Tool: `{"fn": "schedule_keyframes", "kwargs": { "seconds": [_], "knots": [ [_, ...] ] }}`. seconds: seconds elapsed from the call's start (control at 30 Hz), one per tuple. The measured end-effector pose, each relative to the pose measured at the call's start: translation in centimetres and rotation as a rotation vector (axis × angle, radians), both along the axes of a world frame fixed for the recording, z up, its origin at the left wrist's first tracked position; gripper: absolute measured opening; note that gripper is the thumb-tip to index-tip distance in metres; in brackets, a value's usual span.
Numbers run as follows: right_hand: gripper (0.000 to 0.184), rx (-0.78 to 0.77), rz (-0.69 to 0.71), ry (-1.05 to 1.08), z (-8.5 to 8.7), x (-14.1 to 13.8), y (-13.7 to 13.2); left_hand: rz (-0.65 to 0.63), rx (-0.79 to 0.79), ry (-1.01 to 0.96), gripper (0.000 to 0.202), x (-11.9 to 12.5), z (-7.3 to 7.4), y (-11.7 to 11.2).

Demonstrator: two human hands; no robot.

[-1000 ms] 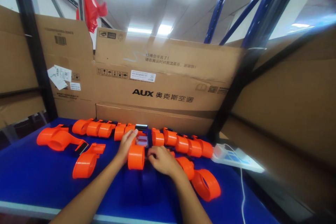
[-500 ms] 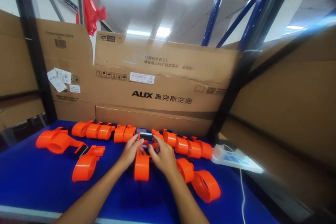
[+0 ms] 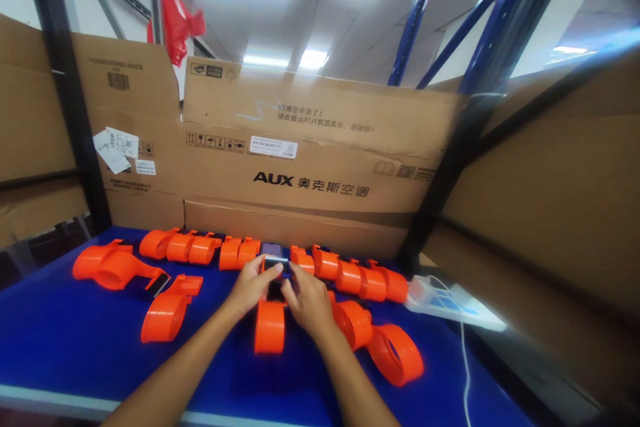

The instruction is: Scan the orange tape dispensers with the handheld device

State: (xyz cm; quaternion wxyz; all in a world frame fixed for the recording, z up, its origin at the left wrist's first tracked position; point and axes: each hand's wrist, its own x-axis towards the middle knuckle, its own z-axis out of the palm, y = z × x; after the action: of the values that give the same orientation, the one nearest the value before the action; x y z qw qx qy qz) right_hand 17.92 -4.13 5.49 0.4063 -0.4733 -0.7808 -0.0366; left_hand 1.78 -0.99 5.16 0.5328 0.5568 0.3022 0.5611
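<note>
An orange plastic piece (image 3: pixel 270 327) with a ring end lies on the blue table (image 3: pixel 75 347) in front of me. At its far end sits a small dark device with a screen (image 3: pixel 273 252). My left hand (image 3: pixel 253 285) and my right hand (image 3: pixel 305 300) both pinch that device from either side, fingers curled round it. The ring end points toward me.
A row of several more orange pieces (image 3: pixel 345 273) lines the table's far edge, with others at left (image 3: pixel 113 267) and right (image 3: pixel 397 353). A white power strip (image 3: pixel 450 300) with a cable lies at right. Cardboard boxes (image 3: pixel 310 160) wall in the back and right.
My right hand moved up from the table beside the orange piece to the small device at its far end. The piece shifted slightly toward me.
</note>
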Motion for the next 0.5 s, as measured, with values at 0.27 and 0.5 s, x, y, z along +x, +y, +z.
{"fn": "schedule_keyframes", "kwargs": {
  "seconds": [0.27,0.5],
  "knots": [
    [0.045,-0.037,0.028,-0.043,0.3,0.3,0.3,0.019,-0.081,-0.07,0.035,-0.2,-0.7,0.7],
    [0.046,-0.022,0.001,-0.168,0.2,0.0,0.4,0.065,-0.211,-0.192,0.037,-0.2,-1.0,1.1]
  ]
}}
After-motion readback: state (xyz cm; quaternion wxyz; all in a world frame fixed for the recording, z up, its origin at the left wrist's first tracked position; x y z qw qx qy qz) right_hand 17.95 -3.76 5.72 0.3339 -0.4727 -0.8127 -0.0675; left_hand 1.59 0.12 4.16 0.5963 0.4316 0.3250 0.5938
